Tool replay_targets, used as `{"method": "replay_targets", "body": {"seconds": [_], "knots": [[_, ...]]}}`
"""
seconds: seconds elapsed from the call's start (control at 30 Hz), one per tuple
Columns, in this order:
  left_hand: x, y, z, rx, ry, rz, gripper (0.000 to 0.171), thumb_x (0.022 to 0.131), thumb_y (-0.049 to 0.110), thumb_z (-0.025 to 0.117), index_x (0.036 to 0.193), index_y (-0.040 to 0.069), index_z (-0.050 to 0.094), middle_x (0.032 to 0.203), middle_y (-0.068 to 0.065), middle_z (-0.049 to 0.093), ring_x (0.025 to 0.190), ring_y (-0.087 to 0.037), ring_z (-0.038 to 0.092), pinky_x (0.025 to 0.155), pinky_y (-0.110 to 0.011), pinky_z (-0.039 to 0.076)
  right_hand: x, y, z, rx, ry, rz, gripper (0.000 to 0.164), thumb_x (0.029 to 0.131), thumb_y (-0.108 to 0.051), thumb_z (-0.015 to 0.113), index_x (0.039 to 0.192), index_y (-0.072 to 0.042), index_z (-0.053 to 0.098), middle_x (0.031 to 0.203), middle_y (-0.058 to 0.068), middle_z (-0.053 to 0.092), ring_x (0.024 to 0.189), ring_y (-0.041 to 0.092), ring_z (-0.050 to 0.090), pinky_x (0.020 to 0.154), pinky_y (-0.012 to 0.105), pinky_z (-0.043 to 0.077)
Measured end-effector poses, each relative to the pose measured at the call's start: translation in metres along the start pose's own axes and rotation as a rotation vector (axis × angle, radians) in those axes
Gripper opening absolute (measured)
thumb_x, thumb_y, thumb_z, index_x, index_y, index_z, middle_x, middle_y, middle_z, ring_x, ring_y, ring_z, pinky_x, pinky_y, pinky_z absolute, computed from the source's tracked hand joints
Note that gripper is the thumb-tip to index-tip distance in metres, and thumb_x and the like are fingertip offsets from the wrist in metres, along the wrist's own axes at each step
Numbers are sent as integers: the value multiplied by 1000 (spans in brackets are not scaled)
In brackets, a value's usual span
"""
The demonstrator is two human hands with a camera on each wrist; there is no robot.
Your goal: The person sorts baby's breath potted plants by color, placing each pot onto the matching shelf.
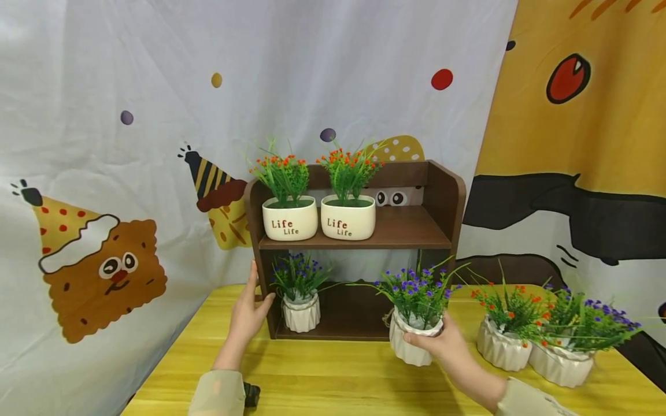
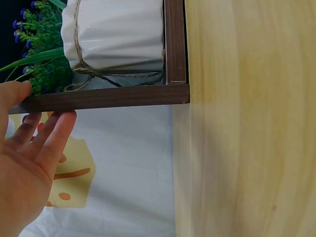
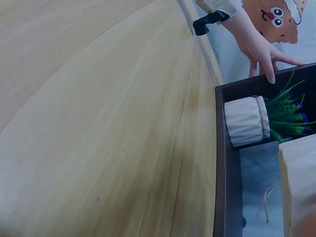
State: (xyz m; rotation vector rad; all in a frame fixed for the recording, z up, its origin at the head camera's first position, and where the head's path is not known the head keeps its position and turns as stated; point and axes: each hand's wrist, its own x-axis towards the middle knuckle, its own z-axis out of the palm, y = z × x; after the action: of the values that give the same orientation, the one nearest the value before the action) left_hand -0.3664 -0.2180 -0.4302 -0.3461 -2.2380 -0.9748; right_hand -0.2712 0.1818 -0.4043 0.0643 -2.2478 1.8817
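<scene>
A brown two-tier shelf (image 1: 333, 244) stands on the table. My left hand (image 1: 248, 315) grips its left side panel (image 2: 113, 97), the thumb on the inner side and the fingers outside. My right hand (image 1: 442, 344) holds a white ribbed flowerpot (image 1: 413, 346) with purple flowers, in front of the lower tier at its right. In the right wrist view this pot (image 3: 301, 182) is partly cut off at the edge. Another white ribbed pot (image 1: 302, 314) with purple flowers and a twine tie stands at the left of the lower tier.
Two cream oval pots (image 1: 289, 218) marked "Life", with orange flowers, stand on the upper tier. To the right on the wooden table (image 1: 322, 375) are a white pot (image 1: 502, 345) with orange flowers and another (image 1: 562, 365) with purple ones. A printed cloth (image 1: 156, 69) hangs behind.
</scene>
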Motion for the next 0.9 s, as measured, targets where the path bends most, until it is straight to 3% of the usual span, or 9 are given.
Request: {"method": "replay_targets", "body": {"seconds": [0.2,0.43,0.7,0.9], "knots": [[3,0,-2,22,22,19,93,88,7,71,158,19,12,131,-29,54,93,-43,64,71,-56,51,4,6,12,38,-38,24,89,71,-2,84,143,1,32,131,24,51,113,32,55,86,24,49],[-1,0,1,12,7,8,94,88,7,71,158,21,11,128,-30,56,87,-40,66,72,-54,53,3,17,26,37,-70,37,93,70,-5,85,147,-4,33,132,22,52,112,32,57,86,37,52],[-3,1,0,-7,-3,-5,94,89,6,70,158,26,8,132,-31,52,88,-40,66,72,-52,54,6,29,43,47,-80,-27,91,64,-4,88,141,0,40,125,18,58,107,27,59,87,31,48],[-2,1,0,5,5,6,94,88,6,71,158,24,9,132,-31,51,89,-40,66,72,-53,54,13,38,55,91,-123,-29,92,66,-4,87,144,-1,38,127,18,57,108,27,59,86,33,50]]}}
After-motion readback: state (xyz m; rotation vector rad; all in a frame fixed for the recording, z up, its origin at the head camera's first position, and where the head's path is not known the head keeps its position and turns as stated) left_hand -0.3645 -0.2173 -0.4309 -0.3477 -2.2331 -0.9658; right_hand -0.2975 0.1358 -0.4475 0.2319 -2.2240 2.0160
